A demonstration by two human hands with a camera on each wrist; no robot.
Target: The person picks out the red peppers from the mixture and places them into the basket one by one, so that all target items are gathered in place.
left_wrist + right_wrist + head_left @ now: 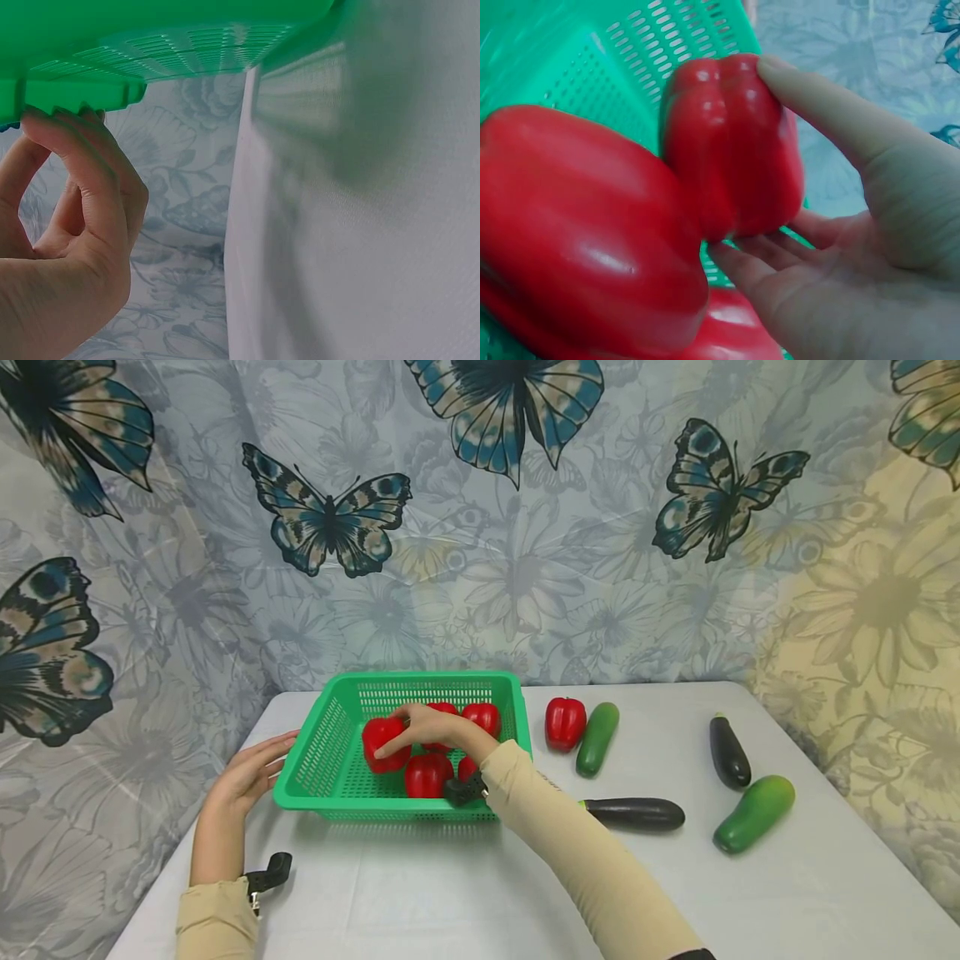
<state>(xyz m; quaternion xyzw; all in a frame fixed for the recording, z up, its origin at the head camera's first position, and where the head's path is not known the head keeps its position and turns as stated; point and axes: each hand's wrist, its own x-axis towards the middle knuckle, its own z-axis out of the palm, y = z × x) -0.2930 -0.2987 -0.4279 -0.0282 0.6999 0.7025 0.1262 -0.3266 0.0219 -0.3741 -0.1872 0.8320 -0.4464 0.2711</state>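
A green perforated plastic basket [367, 804] stands on the white table, with several red bell peppers inside it. Over its left half, my right hand [437, 727] grips one red bell pepper [735, 150] between the thumb on one side and the fingers on the other. In the right wrist view another, larger-looking bell pepper [585, 232] lies right beside it. My left hand [247, 774] is at the basket's left side. The left wrist view shows its gently bent fingertips touching the outside of the basket rim [75, 96].
Right of the basket, a red bell pepper [565, 724] lies beside a green cucumber [597, 740]. One eggplant [637, 814] is near my right forearm. Farther right are another eggplant [729, 752] and a thick green vegetable [753, 814]. A butterfly-patterned cloth [525, 585] hangs behind the table.
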